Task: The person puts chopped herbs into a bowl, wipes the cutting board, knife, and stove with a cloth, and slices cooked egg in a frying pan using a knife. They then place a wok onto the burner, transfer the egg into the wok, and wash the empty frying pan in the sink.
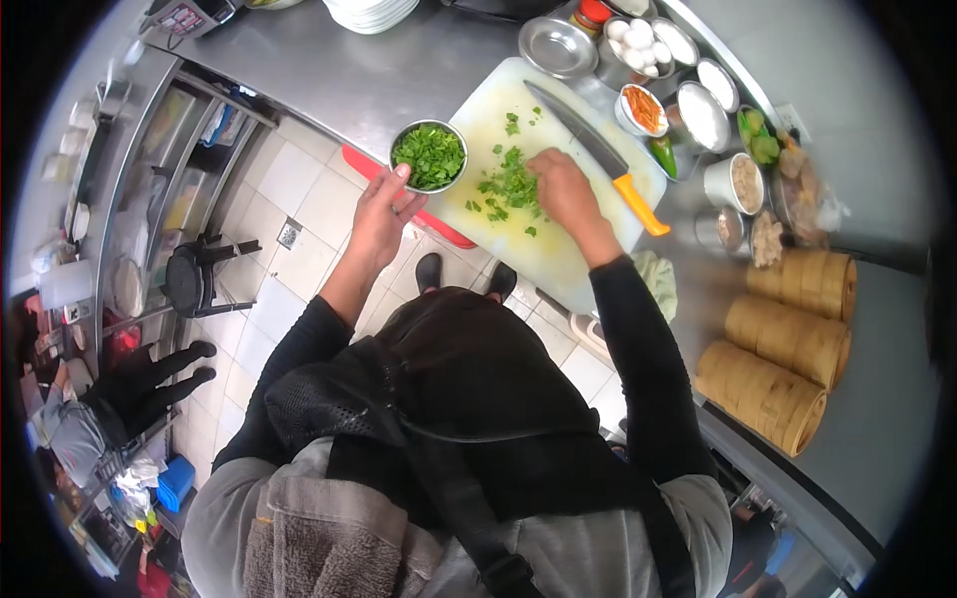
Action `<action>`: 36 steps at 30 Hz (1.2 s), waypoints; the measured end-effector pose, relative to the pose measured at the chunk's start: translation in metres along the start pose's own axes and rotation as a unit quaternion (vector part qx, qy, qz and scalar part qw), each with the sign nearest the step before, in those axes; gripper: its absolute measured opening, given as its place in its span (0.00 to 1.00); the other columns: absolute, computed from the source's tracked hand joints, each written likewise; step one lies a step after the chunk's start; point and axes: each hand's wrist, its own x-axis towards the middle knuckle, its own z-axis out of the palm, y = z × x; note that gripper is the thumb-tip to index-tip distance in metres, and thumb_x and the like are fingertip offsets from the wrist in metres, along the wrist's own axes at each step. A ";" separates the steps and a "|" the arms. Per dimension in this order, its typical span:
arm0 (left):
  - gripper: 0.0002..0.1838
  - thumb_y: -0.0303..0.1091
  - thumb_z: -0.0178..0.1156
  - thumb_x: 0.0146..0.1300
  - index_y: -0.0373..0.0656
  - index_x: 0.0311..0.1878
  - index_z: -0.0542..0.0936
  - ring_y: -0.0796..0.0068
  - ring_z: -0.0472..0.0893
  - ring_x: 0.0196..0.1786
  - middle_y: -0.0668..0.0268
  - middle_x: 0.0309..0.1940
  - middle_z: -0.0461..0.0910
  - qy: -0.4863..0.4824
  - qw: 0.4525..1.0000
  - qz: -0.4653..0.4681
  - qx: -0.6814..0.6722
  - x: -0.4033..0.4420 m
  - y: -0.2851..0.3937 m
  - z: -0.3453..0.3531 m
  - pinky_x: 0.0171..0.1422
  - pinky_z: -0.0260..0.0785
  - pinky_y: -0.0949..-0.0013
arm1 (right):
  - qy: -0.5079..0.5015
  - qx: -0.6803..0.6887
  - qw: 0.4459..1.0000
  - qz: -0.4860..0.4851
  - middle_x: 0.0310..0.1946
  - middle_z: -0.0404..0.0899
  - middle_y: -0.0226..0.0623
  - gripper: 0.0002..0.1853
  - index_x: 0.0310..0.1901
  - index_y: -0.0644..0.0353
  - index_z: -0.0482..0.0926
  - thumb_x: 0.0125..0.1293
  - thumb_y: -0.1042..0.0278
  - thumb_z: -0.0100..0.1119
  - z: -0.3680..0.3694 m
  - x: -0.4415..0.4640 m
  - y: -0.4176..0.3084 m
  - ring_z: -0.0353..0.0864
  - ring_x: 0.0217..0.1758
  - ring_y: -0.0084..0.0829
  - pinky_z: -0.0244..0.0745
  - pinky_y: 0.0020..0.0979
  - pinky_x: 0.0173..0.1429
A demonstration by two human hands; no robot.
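My left hand grips a small round metal bowl by its near side, with the thumb at the rim. Chopped leafy green herbs fill the bowl, which sits by the left edge of the white cutting board. On the board, my right hand is curled at the side of a loose pile of the same chopped herbs; its fingertips are partly hidden. Just beyond that hand lies a large knife with an orange handle, untouched.
Right of the board stand a bowl of orange strips, a bowl of eggs, an empty-looking metal dish and bamboo steamers. Stacked white plates stand at the back. A black stool and another person are at left.
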 end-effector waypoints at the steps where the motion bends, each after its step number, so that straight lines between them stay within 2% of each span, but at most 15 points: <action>1: 0.38 0.46 0.69 0.63 0.31 0.66 0.64 0.69 0.76 0.55 0.61 0.54 0.74 0.003 1.000 0.000 0.001 -0.001 0.001 -0.001 0.65 0.72 0.61 | -0.002 -0.004 1.000 -0.001 0.45 0.80 0.47 0.14 0.44 0.66 0.82 0.58 0.83 0.51 0.002 0.012 0.003 0.78 0.52 0.50 0.75 0.42 0.56; 5: 0.36 0.46 0.69 0.63 0.32 0.63 0.65 0.68 0.76 0.53 0.60 0.52 0.74 0.001 1.000 0.011 -0.008 0.000 0.002 -0.002 0.65 0.73 0.60 | -0.006 0.014 0.998 -0.061 0.45 0.79 0.47 0.11 0.45 0.65 0.82 0.61 0.75 0.57 0.027 0.035 -0.009 0.78 0.51 0.50 0.74 0.43 0.56; 6: 0.34 0.47 0.69 0.64 0.33 0.61 0.66 0.67 0.77 0.53 0.61 0.52 0.74 0.012 1.000 0.012 -0.011 0.001 0.002 -0.002 0.65 0.73 0.60 | 0.008 -0.007 0.998 -0.063 0.43 0.79 0.45 0.11 0.43 0.63 0.82 0.62 0.68 0.59 0.029 0.031 -0.025 0.78 0.50 0.48 0.74 0.43 0.54; 7: 0.34 0.47 0.69 0.64 0.33 0.61 0.66 0.67 0.77 0.53 0.61 0.52 0.74 0.012 1.000 0.014 -0.012 0.001 0.003 -0.001 0.65 0.73 0.60 | 0.020 -0.029 0.997 -0.065 0.42 0.78 0.44 0.12 0.41 0.60 0.83 0.62 0.62 0.62 0.031 0.024 -0.037 0.77 0.48 0.46 0.73 0.43 0.53; 10: 0.31 0.47 0.69 0.64 0.35 0.59 0.68 0.67 0.77 0.53 0.61 0.52 0.74 -0.003 0.999 0.025 -0.021 -0.003 0.005 0.001 0.65 0.73 0.60 | 0.020 -0.060 0.990 -0.125 0.44 0.77 0.44 0.17 0.45 0.60 0.81 0.64 0.54 0.63 0.031 -0.002 -0.058 0.76 0.49 0.46 0.72 0.42 0.56; 15: 0.29 0.47 0.68 0.64 0.37 0.58 0.70 0.66 0.77 0.56 0.61 0.53 0.75 0.012 0.999 0.039 -0.017 -0.005 0.007 0.001 0.66 0.72 0.59 | -0.041 -0.111 0.986 -0.120 0.48 0.77 0.42 0.19 0.46 0.60 0.82 0.63 0.52 0.64 0.023 -0.037 -0.009 0.74 0.56 0.45 0.69 0.43 0.60; 17: 0.30 0.47 0.68 0.64 0.37 0.58 0.69 0.66 0.77 0.56 0.61 0.53 0.75 0.006 0.999 0.037 -0.020 -0.005 0.007 0.000 0.67 0.72 0.60 | -0.002 0.013 0.998 -0.054 0.59 0.72 0.47 0.28 0.55 0.61 0.79 0.58 0.52 0.71 -0.014 -0.051 -0.018 0.70 0.64 0.49 0.68 0.44 0.66; 18: 0.30 0.47 0.68 0.64 0.37 0.59 0.69 0.66 0.77 0.56 0.61 0.53 0.75 -0.001 0.999 0.037 -0.022 -0.004 0.007 -0.001 0.67 0.71 0.60 | -0.004 0.014 0.998 -0.056 0.59 0.72 0.47 0.28 0.55 0.61 0.79 0.58 0.52 0.71 -0.020 -0.061 -0.017 0.70 0.64 0.49 0.68 0.44 0.66; 20: 0.30 0.47 0.68 0.64 0.37 0.59 0.69 0.65 0.77 0.56 0.61 0.54 0.75 -0.002 0.999 0.033 -0.022 -0.003 0.006 -0.002 0.67 0.71 0.60 | -0.032 0.016 0.988 0.148 0.68 0.62 0.54 0.42 0.65 0.62 0.71 0.51 0.52 0.77 -0.027 -0.075 -0.019 0.66 0.68 0.52 0.65 0.45 0.71; 24: 0.31 0.46 0.68 0.64 0.36 0.60 0.68 0.65 0.77 0.55 0.62 0.53 0.74 -0.005 1.000 0.017 -0.020 0.002 0.003 -0.002 0.67 0.71 0.60 | -0.012 0.045 0.990 0.130 0.66 0.61 0.56 0.51 0.71 0.61 0.64 0.47 0.52 0.80 -0.009 -0.058 -0.013 0.67 0.66 0.53 0.66 0.42 0.70; 27: 0.32 0.47 0.68 0.64 0.35 0.60 0.67 0.66 0.76 0.55 0.62 0.53 0.73 0.001 1.000 0.011 -0.019 0.002 0.003 0.003 0.67 0.72 0.60 | -0.056 0.090 0.990 0.089 0.64 0.63 0.55 0.47 0.70 0.57 0.68 0.49 0.53 0.79 -0.002 -0.034 -0.022 0.67 0.67 0.52 0.67 0.42 0.70; 29: 0.33 0.47 0.69 0.64 0.34 0.61 0.66 0.67 0.75 0.54 0.62 0.53 0.72 -0.008 1.000 0.011 -0.015 0.001 0.004 0.007 0.67 0.72 0.60 | -0.087 0.043 0.995 0.026 0.60 0.68 0.49 0.34 0.63 0.55 0.76 0.53 0.58 0.76 0.003 -0.027 -0.029 0.70 0.64 0.50 0.69 0.40 0.67; 30: 0.34 0.46 0.69 0.64 0.33 0.62 0.65 0.67 0.75 0.54 0.62 0.53 0.72 -0.013 1.000 0.010 -0.013 -0.001 0.004 0.009 0.66 0.72 0.60 | -0.086 0.041 0.995 0.027 0.60 0.68 0.49 0.34 0.63 0.55 0.76 0.53 0.58 0.76 0.006 -0.025 -0.026 0.70 0.64 0.50 0.69 0.40 0.67; 32: 0.38 0.46 0.69 0.63 0.31 0.65 0.63 0.66 0.75 0.56 0.60 0.55 0.71 -0.020 1.000 0.002 -0.008 -0.001 0.003 0.011 0.67 0.71 0.60 | -0.133 0.063 0.988 -0.042 0.53 0.75 0.43 0.21 0.53 0.57 0.83 0.58 0.65 0.71 0.016 -0.020 -0.018 0.76 0.58 0.45 0.73 0.38 0.61; 36: 0.47 0.46 0.70 0.62 0.26 0.72 0.55 0.63 0.74 0.61 0.56 0.60 0.70 -0.018 1.000 0.002 0.015 0.002 -0.003 0.014 0.67 0.70 0.60 | -0.094 0.044 0.991 -0.080 0.45 0.80 0.40 0.13 0.47 0.59 0.85 0.60 0.71 0.68 0.008 -0.015 0.006 0.81 0.48 0.43 0.76 0.37 0.55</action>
